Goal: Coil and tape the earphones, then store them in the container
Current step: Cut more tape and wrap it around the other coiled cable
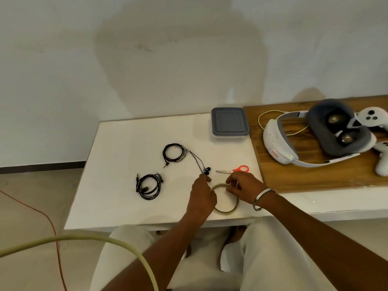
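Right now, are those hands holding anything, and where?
Both hands are on the tape roll: the left hand at its left rim, the right hand at its top rim.

A plain, sparsely furnished room, likely a makeshift recording spot: a bare, stained white wall [168, 49] fills the upper frame, a low white table [130, 139] sits at centre, and a VR headset [315, 135] with controllers rests on a wooden board [304, 177] at right.
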A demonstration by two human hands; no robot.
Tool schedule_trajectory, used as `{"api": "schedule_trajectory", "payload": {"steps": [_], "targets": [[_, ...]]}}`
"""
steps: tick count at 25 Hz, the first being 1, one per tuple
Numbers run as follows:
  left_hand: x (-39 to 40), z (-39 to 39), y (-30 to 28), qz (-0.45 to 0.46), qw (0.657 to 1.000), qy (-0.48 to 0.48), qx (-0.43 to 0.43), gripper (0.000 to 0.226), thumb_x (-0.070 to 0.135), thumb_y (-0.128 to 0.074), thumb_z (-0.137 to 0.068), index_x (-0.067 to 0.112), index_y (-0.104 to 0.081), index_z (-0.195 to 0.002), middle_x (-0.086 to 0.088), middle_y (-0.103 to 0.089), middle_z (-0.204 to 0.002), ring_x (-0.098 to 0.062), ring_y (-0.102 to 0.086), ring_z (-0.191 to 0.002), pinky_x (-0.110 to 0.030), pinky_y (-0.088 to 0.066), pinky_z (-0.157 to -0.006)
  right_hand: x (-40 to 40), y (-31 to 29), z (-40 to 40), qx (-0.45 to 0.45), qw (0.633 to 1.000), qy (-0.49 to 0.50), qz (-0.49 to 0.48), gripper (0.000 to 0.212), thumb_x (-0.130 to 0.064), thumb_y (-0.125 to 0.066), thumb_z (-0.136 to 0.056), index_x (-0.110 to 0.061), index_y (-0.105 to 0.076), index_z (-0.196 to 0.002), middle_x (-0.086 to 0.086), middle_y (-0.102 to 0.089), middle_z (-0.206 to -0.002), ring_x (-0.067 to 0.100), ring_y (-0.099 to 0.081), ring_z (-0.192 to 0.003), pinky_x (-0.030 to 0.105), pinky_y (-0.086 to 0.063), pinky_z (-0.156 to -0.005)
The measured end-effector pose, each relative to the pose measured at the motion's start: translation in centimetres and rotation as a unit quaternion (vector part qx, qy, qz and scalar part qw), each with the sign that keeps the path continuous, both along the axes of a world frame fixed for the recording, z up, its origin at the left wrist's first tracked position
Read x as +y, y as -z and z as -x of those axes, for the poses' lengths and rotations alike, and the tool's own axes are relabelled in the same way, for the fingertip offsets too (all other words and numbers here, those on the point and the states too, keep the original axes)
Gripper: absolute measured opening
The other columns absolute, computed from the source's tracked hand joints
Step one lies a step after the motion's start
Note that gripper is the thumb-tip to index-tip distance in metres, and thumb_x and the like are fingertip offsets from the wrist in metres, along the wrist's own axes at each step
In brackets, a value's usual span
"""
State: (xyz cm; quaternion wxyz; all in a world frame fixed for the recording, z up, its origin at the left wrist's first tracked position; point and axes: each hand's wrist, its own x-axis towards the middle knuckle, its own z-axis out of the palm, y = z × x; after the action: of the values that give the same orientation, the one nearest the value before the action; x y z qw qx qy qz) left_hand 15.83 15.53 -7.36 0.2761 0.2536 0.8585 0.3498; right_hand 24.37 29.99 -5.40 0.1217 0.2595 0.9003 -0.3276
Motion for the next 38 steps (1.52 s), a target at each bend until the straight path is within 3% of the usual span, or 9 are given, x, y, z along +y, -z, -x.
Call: {"api": "schedule_trajectory", "payload": {"steps": [3,8,11,14,18,22,29,38], "targets": [[-0.3,0.0,-0.1,-0.024,1.0,0.005,0.011,0.033,0.008,-0.061,-0.083,0.016,-0.051,-0.113,-0.003,-0.056,-0.096,-0.01,-0.052,-0.079,-0.017,-0.038,-0.067,-0.4,0.5,0.5,0.002,1.0,0.009,-0.019,0.027,-0.023,-0.061,-0.089,-0.012,-0.06,-0.114,0.007,-0.064,-0.11,0.013,-0.056,-0.087,0.02,-0.045,-0.082],[-0.8,0.3,-0.2,-0.083,0.996,0.006,-0.017,0.03,0.013,-0.067,-0.083,0.02,-0.053,-0.108,-0.003,-0.057,-0.09,-0.01,-0.055,-0.076,-0.012,-0.043,-0.065,-0.5,0.7,0.4,0.03,0.998,0.033,-0.032,0.018,-0.022,-0.057,-0.091,-0.015,-0.06,-0.107,0.005,-0.064,-0.108,0.016,-0.059,-0.089,0.022,-0.046,-0.082],[-1.0,0.8,-0.9,-0.12,0.988,-0.016,-0.097,0.023,0.02,-0.065,-0.089,0.023,-0.054,-0.109,-0.001,-0.061,-0.091,-0.013,-0.061,-0.083,-0.014,-0.049,-0.073,-0.4,0.3,0.3,0.064,0.997,0.042,-0.033,0.013,-0.023,-0.059,-0.09,-0.017,-0.062,-0.101,0.003,-0.064,-0.104,0.011,-0.053,-0.08,0.022,-0.047,-0.079],[-1.2,1.3,-1.4,-0.158,0.972,-0.025,-0.175,0.023,0.015,-0.049,-0.098,0.024,-0.056,-0.117,0.0,-0.063,-0.107,-0.018,-0.063,-0.099,-0.028,-0.055,-0.083,-0.9,-0.3,0.7,0.087,0.994,0.058,-0.012,0.012,-0.022,-0.061,-0.089,-0.016,-0.063,-0.099,0.002,-0.064,-0.102,0.01,-0.052,-0.078,0.022,-0.045,-0.078],[-1.7,1.6,-2.4,-0.207,0.956,0.003,-0.207,0.029,0.01,-0.047,-0.099,0.027,-0.062,-0.116,0.014,-0.063,-0.115,-0.013,-0.062,-0.108,-0.028,-0.053,-0.092,-1.8,-0.8,1.3,0.097,0.993,0.062,0.008,0.013,-0.021,-0.062,-0.088,-0.015,-0.064,-0.1,0.003,-0.064,-0.101,0.014,-0.056,-0.077,0.023,-0.047,-0.078],[-2.3,2.0,-2.6,-0.235,0.941,-0.018,-0.242,0.028,0.014,-0.05,-0.098,0.029,-0.065,-0.115,0.0,-0.061,-0.13,-0.018,-0.061,-0.115,-0.03,-0.053,-0.095,-2.1,-1.2,1.6,0.11,0.991,0.076,0.027,0.014,-0.021,-0.062,-0.088,-0.015,-0.064,-0.101,0.0,-0.064,-0.099,0.014,-0.057,-0.079,0.02,-0.044,-0.074],[-2.8,2.7,-2.7,-0.25,0.939,-0.009,-0.238,0.025,0.015,-0.053,-0.097,0.02,-0.067,-0.116,0.006,-0.066,-0.122,-0.009,-0.062,-0.113,-0.022,-0.052,-0.091,-2.4,-1.4,1.7,0.116,0.986,0.098,0.069,0.014,-0.023,-0.064,-0.087,-0.018,-0.065,-0.1,-0.007,-0.061,-0.091,0.014,-0.059,-0.081,0.02,-0.046,-0.073],[-3.2,3.5,-2.4,-0.274,0.923,-0.004,-0.271,0.023,0.011,-0.056,-0.094,0.018,-0.071,-0.11,-0.002,-0.069,-0.117,-0.017,-0.062,-0.114,-0.032,-0.049,-0.1,-2.9,-1.6,1.8,0.117,0.981,0.103,0.112,0.013,-0.021,-0.062,-0.087,-0.019,-0.063,-0.1,-0.007,-0.059,-0.09,0.012,-0.055,-0.078,0.018,-0.044,-0.071]]}}
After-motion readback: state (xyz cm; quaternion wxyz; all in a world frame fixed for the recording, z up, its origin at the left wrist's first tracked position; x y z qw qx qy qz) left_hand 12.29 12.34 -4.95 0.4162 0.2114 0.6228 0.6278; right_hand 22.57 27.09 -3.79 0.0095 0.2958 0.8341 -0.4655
